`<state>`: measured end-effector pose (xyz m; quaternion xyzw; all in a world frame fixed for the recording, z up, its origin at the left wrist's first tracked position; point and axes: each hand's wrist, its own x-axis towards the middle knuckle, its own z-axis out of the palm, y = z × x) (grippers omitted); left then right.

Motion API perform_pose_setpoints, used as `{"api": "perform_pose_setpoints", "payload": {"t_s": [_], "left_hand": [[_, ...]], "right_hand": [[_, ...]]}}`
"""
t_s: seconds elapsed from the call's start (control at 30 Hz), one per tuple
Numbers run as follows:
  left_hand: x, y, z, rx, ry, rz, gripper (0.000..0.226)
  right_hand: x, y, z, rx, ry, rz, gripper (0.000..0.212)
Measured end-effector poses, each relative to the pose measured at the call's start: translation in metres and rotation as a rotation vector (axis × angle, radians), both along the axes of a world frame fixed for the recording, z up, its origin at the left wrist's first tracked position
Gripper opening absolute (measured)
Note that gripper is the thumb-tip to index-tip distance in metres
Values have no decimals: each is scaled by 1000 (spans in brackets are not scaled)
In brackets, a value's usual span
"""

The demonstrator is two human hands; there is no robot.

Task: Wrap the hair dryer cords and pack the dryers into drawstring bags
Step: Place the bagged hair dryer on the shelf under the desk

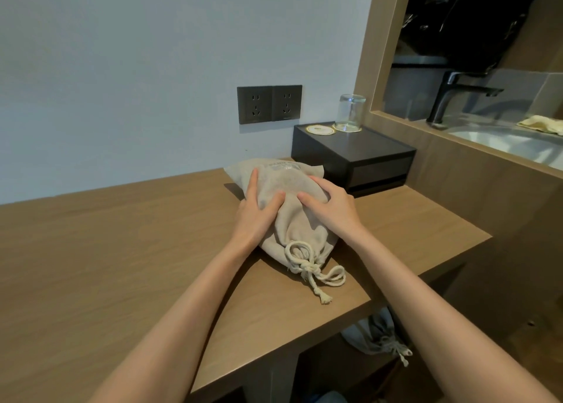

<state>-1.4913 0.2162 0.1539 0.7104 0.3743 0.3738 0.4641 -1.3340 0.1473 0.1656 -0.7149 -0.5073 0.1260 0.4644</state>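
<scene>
A beige drawstring bag [292, 220] lies full and bulging on the wooden counter [122, 250], its mouth toward me. The neck is cinched and its cream cord [310, 268] is tied in a knot with loops. What the bag holds is hidden by the cloth. My left hand [256, 213] presses on the bag's left side with fingers spread. My right hand [329, 207] lies on its right side, fingers curved over the bulge. A second, grey drawstring bag [377, 335] sits tied on the shelf below the counter.
A black box [353, 156] stands behind the bag with an upturned glass [350, 113] and a round coaster [320, 129] on top. Two dark wall sockets [269, 104] are above. To the right, a sink [511, 143] with a black tap [457, 95].
</scene>
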Motion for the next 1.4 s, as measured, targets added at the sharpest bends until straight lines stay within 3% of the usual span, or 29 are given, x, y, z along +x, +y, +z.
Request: {"api": "perform_pose_setpoints", "payload": {"t_s": [0.4,0.7,0.87,1.07,1.4], "left_hand": [[-26,-60,7,-19,-143,-67,80],[-34,-132,28,151,-380,-107,83],[-24,-179,31,143,-471,-205,81],[-3,-226,8,103,-474,-355,83],[24,-296,-61,-6,-363,-482,88]], "right_hand": [[-27,-68,2,180,135,37,50],[-48,-150,32,407,77,23,50],[-49,-204,37,490,25,-36,43],[-39,-264,17,548,-6,-178,36],[-31,-350,-50,477,22,-365,35]]}}
